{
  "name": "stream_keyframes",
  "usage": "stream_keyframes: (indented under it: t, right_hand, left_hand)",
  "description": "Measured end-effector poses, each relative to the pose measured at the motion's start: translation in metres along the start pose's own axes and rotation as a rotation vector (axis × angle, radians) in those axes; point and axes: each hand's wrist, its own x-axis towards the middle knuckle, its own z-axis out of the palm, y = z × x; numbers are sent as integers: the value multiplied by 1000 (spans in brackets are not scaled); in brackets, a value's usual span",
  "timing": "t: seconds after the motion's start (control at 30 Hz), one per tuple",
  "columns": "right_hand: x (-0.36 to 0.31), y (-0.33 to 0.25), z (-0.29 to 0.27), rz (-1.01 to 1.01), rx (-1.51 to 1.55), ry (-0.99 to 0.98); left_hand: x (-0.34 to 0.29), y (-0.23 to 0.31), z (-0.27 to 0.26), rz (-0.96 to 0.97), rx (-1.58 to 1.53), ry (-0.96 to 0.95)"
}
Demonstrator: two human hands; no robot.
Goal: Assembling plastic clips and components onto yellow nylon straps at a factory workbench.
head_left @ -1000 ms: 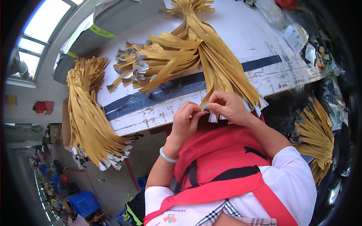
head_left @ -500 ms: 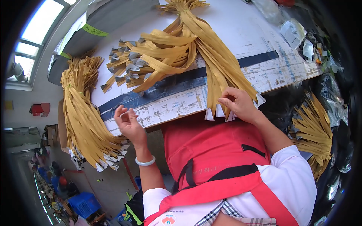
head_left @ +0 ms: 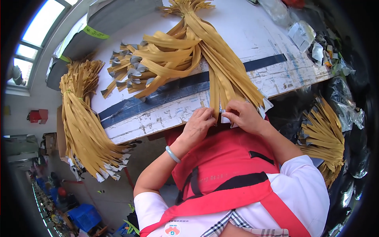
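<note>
A tied bundle of golden-yellow zipper tapes lies across the white table, its lower tape ends with white tips hanging over the front edge. At that edge my left hand has its fingers closed on the end of the leftmost zipper tape. Right beside it, my right hand pinches the white-tipped end of a neighbouring zipper tape. Fingers partly cover both ends. To the left of the hanging part, other tapes with grey tips fan out loosely on the tabletop.
Another tied bundle of yellow tapes droops over the table's left end. More tapes sit at the right, near clear plastic bags. Dark strips run along the tabletop. A grey box stands at the back left.
My left hand has moved right from the table's left part and closed on a tape end beside my right hand. The right hand has shifted slightly down and left.
</note>
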Motion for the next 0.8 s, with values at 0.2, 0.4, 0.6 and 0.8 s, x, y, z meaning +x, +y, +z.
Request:
stream_keyframes:
  t: [0.2, 0.4, 0.6, 0.8]
  right_hand:
    - [16, -1, 18, -92, 174, -53]
    - [26, -19, 17, -365, 367, -209]
    - [41, -23, 16, -498, 286, -140]
    - [33, -29, 20, -163, 555, -201]
  left_hand:
    - [-8, 0, -28, -327, -702, 124]
    - [-11, -2, -45, -386, -1165, 312]
    - [-7, -4, -42, -375, -1273, 268]
    - [-8, -6, -39, -382, -1447, 333]
